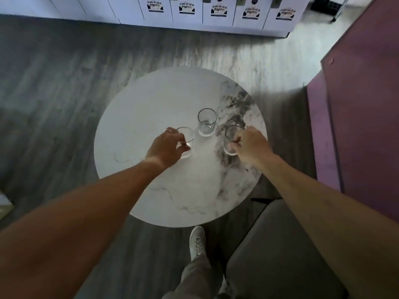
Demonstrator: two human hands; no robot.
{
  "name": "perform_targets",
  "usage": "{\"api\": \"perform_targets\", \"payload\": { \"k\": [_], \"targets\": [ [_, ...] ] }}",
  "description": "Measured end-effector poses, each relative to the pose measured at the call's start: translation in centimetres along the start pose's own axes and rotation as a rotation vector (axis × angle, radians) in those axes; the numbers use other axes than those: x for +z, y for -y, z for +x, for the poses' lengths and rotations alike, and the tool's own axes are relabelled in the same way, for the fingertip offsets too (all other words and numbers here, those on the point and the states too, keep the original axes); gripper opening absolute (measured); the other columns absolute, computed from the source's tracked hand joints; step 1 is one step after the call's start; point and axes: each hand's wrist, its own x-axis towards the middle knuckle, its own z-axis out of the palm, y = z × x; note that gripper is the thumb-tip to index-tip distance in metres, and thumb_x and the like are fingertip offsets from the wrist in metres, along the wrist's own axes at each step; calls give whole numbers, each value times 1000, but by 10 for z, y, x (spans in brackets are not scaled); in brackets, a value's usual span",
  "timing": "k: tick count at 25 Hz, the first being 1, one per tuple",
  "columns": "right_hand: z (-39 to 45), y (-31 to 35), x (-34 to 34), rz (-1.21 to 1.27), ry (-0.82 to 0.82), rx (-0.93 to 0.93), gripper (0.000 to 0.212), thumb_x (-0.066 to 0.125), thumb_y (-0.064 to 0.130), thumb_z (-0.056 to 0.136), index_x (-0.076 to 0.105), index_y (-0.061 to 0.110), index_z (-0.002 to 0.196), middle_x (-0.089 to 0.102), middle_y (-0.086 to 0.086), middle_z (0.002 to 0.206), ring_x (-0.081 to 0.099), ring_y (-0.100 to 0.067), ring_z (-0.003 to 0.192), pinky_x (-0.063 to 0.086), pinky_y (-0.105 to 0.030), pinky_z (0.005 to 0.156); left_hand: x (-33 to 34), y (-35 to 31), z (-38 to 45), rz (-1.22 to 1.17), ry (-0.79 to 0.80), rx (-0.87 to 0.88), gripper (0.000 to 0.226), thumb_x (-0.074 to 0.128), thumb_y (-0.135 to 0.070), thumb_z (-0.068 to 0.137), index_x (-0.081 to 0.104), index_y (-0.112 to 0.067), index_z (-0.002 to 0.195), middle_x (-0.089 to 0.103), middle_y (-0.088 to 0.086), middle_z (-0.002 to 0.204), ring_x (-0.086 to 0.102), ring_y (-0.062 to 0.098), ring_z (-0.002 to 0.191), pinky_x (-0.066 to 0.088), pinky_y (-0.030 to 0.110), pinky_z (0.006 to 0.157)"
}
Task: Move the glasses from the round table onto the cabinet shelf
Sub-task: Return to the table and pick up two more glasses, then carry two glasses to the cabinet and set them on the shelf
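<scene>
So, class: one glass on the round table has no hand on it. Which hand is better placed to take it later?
Neither clearly. The left hand and right hand each grip a glass, and the middle glass stands roughly midway between them.

White lockers (216, 16) along the far wall each carry a printed sticker (219, 10); its lettering is too blurred to read. Dark round number tags above them are illegible. The white shoe (197, 241) bears unreadable dark markings.
</scene>
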Motion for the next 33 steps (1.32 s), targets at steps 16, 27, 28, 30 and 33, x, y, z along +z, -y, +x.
{"api": "perform_targets", "payload": {
  "k": [16,27,28,30,33],
  "targets": [
    [-154,-58,-224,63,-398,277,30,62,33,91,73,7,97,74,-15,104,67,-32,98,47,-30,77,-107,-271,41,3,92,815,17,68,-37,88,65,-21,92,63,3,117,62,23,92,51,36,82],
    [-470,-120,-241,108,-785,713,26,63,29,92,73,5,94,71,-4,87,68,-24,89,50,-30,72,-56,-481,-153,-38,175,1349,12,66,-25,88,64,-15,94,58,3,98,61,27,90,36,27,75],
    [-511,-117,-228,119,-834,756,23,63,28,93,71,7,95,66,2,83,65,-21,86,46,-26,68,-50,-492,-190,-46,214,1413,12,66,-26,88,63,-15,93,56,1,97,59,25,88,37,28,75],
    [-591,-110,-199,131,-940,829,19,63,29,94,69,12,98,60,4,85,58,-16,83,40,-23,65,-38,-507,-267,-53,289,1533,13,66,-26,89,63,-14,93,57,3,96,56,24,86,41,31,76],
    [-691,-99,-153,132,-1015,934,20,65,34,91,66,15,97,61,-1,95,58,-19,88,41,-27,67,-14,-512,-369,-44,409,1665,10,67,-25,89,62,-16,90,56,0,94,58,25,88,44,34,75]
  ]
}}
